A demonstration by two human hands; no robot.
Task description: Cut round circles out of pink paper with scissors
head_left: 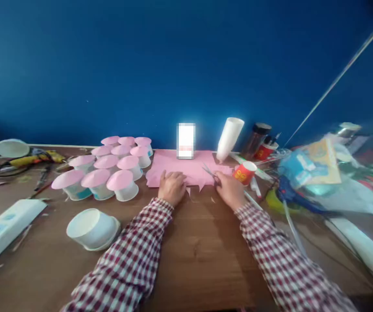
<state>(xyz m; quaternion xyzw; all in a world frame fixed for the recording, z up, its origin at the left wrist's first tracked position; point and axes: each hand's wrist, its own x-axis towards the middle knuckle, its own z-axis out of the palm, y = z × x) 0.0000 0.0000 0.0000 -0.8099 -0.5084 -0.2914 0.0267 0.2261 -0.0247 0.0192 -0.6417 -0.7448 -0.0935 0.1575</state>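
A pile of pink paper (181, 167) lies against the wall, its front edge ragged with cut points. My left hand (172, 188) rests palm down on the front left of this paper, fingers laid over it. Closed around the handles of a pair of scissors (208, 170), my right hand (230, 190) is at the paper's front right. The scissors' blades point up and left over the pink surface. Just right of that hand, a red paper cup (244, 172) leans on its side.
Rows of white cups topped with pink discs (121, 180) stand at left. Nearer are a white tub (92, 229) and a power strip (9, 232). A stack of white cups (231, 138) leans by the wall; a blue glue gun (295, 197) and bags (316, 167) crowd the right.
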